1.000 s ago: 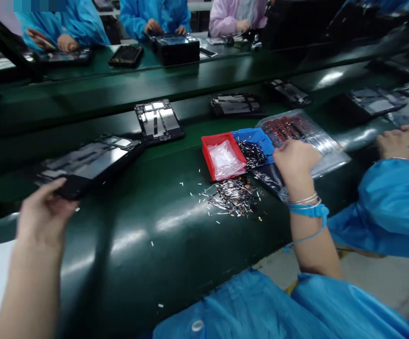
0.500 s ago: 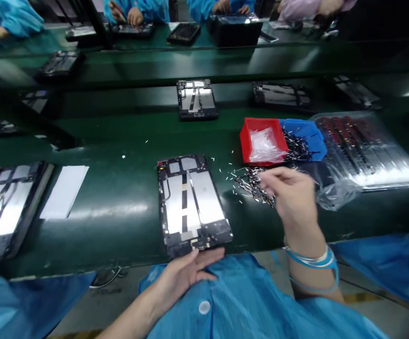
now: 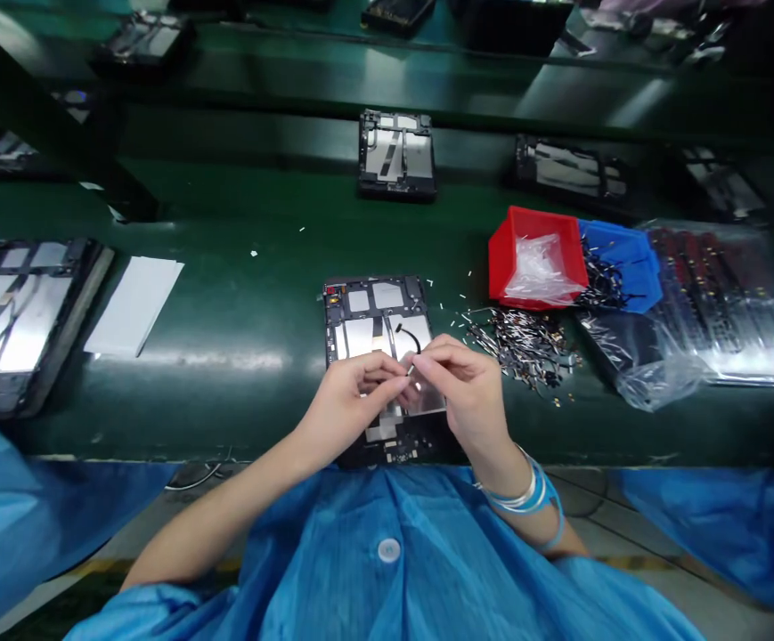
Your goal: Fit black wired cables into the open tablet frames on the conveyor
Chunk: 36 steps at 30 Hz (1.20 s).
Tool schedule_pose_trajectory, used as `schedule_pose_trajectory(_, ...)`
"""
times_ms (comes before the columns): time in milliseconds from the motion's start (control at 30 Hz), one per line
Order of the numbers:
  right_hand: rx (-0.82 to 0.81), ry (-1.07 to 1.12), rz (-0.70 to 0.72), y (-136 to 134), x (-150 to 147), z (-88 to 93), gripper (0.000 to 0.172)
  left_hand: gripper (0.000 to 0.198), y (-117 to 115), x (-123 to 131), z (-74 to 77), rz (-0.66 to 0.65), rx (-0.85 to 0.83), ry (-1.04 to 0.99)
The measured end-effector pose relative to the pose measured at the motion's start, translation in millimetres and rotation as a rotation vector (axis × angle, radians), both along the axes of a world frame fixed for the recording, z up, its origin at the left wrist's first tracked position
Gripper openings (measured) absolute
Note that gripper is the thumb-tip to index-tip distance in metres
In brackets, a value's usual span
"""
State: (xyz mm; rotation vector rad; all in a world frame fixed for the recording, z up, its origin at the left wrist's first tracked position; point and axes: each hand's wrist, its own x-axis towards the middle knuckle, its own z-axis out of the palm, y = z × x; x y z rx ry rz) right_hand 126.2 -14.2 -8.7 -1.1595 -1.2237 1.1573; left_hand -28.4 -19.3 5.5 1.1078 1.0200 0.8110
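A small white-tipped strip point(image 3: 411, 369) is being pinched by the right fingers point(image 3: 435, 358), pressed together on it, while the left fingers point(image 3: 387, 377) are being curled in just beside it; contact cannot be told. Both hands are being held over a tablet frame point(image 3: 377, 320) on the green desk point(image 3: 240, 418), with a curved black cable point(image 3: 408, 338) at twelve o'clock and a heap of strips point(image 3: 520, 349) at three.

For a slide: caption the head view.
Left hand and right hand pinch a black cable over a tablet frame on a green belt.
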Motion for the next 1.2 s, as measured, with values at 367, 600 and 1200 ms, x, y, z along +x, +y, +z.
schedule_pose_trajectory(367, 0.505, -0.649, -0.073, 6, 5, -1.4, 0.011, 0.013, 21, 2, -11.6, 0.008, 0.240, 0.106)
schedule_pose_trajectory(600, 0.705, -0.874, -0.181, 34, 35, 0.3, 0.012, 0.017, 33, -1, -12.9, -0.013, -0.017, -0.042)
schedule_pose_trajectory(1200, 0.784, -1.025, 0.077, 22, -4, -1.5, 0.009, 0.051, 25, 2, -31.2, 0.036, 0.177, 0.001)
